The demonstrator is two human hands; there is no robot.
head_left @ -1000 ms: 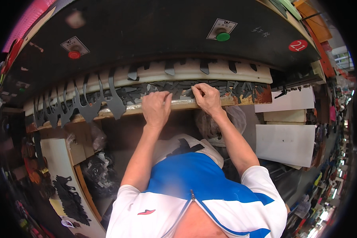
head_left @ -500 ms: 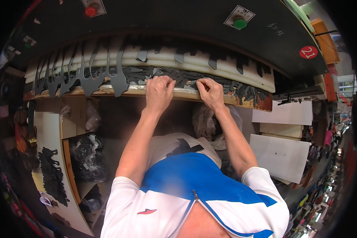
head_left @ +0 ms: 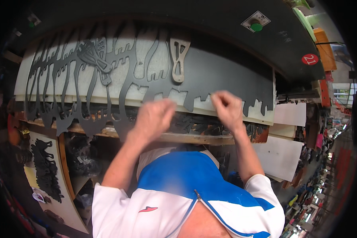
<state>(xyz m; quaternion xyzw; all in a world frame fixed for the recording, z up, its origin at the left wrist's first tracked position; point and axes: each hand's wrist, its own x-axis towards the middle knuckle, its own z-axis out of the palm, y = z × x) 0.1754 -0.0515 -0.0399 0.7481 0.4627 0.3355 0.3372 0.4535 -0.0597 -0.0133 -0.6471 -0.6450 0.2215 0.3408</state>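
A dark grey sheet (head_left: 226, 71) lies on a pale cutting board (head_left: 27, 85), its left part cut into a web of curved strips that hang over the near edge. My left hand (head_left: 154, 119), curled and smeared by motion, is above the scrap trough, near the sheet's cut edge. My right hand (head_left: 228, 108) is closed in a pinch beside the sheet's notched near edge; whatever is between its fingertips is hidden. On the sheet rests a long metal cutting die (head_left: 179, 61). Left of it lies a pile of cut dark grey pieces (head_left: 95, 59).
Dark scraps (head_left: 194, 122) fill a trough along the wooden front ledge (head_left: 202, 139). The black machine body overhangs at the back, with a green button (head_left: 256, 26). White sheets (head_left: 279, 152) lie at the right. More black cut pieces (head_left: 47, 168) sit on a board at the left.
Both hands have risen and moved apart, away from the front ledge. The view has shifted, so more of the board, the sheet, the die and the pile of pieces now shows.
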